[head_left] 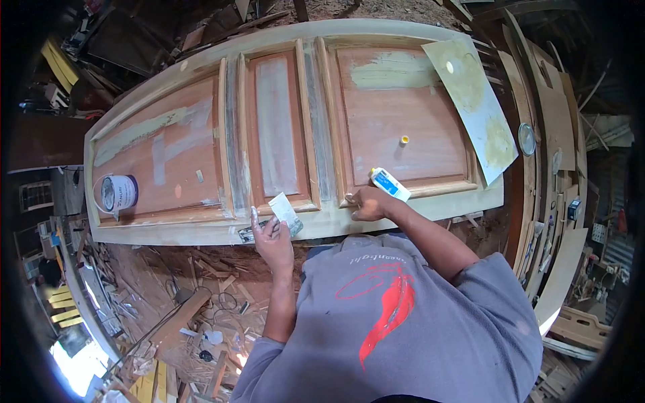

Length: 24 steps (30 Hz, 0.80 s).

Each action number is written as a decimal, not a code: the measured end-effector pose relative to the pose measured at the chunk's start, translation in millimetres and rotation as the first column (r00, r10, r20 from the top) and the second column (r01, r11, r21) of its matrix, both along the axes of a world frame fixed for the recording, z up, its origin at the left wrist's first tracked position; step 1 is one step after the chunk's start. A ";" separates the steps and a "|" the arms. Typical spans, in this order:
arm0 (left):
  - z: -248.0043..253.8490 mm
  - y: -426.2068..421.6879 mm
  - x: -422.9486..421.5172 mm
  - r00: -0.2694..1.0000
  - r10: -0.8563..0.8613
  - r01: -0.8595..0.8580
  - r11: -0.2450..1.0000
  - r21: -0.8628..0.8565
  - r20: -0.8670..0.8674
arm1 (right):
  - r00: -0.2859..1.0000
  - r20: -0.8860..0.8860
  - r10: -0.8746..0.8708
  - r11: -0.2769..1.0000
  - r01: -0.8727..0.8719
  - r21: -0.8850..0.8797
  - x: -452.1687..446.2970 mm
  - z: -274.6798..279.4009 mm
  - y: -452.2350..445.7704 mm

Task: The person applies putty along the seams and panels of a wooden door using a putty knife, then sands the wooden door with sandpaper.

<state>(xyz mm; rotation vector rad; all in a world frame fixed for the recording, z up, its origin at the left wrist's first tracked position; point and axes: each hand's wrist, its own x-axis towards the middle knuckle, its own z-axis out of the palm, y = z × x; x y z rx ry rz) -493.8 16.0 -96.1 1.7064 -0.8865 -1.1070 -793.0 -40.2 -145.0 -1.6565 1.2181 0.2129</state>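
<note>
Working the moulding [440, 189] well calls, I judge, for light pressure; my left grip [272, 243] clamps a scraper [285, 209]; my right grip's [369, 203] closure I cannot tell.

From here I can't see what holds up the panelled door [275, 134]; its own slab hides that. At the door's near edge, the right hand [369, 203] curls its fingertips partly out of sight, and whether anything is in its grip I can't tell. Along that edge too, the left hand [274, 240] covers part of a dark smeared tool [246, 234] and the lower end of a pale scraper [283, 207]. Print on the bottle [391, 184] at the door's near edge is too small to read, and what's inside the tub [123, 192] at its left end is unclear. A pale board [480, 111] hides part of the door's right end. Nearer than the door, the grey shirt [423, 356] is cut off below.
</note>
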 end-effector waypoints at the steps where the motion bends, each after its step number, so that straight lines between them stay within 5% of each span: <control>1: 0.7 0.6 -3.8 1.000 0.003 -0.003 1.000 0.000 0.006 | 1.000 0.009 0.009 1.000 -0.009 0.008 -2.3 -4.4 -2.2; 7: 9.2 0.4 -27.2 1.000 -0.020 0.020 1.000 0.003 0.023 | 0.966 0.257 0.000 0.989 0.037 -0.142 -14.5 -41.9 -18.4; 11: 20.0 -0.5 -33.6 1.000 0.000 0.001 1.000 -0.025 0.031 | 0.795 0.325 -0.513 0.826 0.353 0.440 -36.3 -18.2 -24.0; 15: 17.7 11.7 -25.7 0.998 0.055 -0.056 0.998 -0.037 -0.014 | 0.969 0.154 -0.191 0.981 0.183 0.070 -34.2 0.4 -5.2; 18: 6.3 22.3 -21.6 0.998 0.056 -0.055 0.998 -0.038 0.026 | 0.975 0.101 -0.199 0.965 0.177 0.194 -18.1 -5.3 -4.2; 24: 14.2 24.2 -34.6 0.998 0.048 -0.047 0.999 -0.011 0.042 | 0.752 0.200 -0.628 0.706 0.443 0.552 0.2 -29.7 0.0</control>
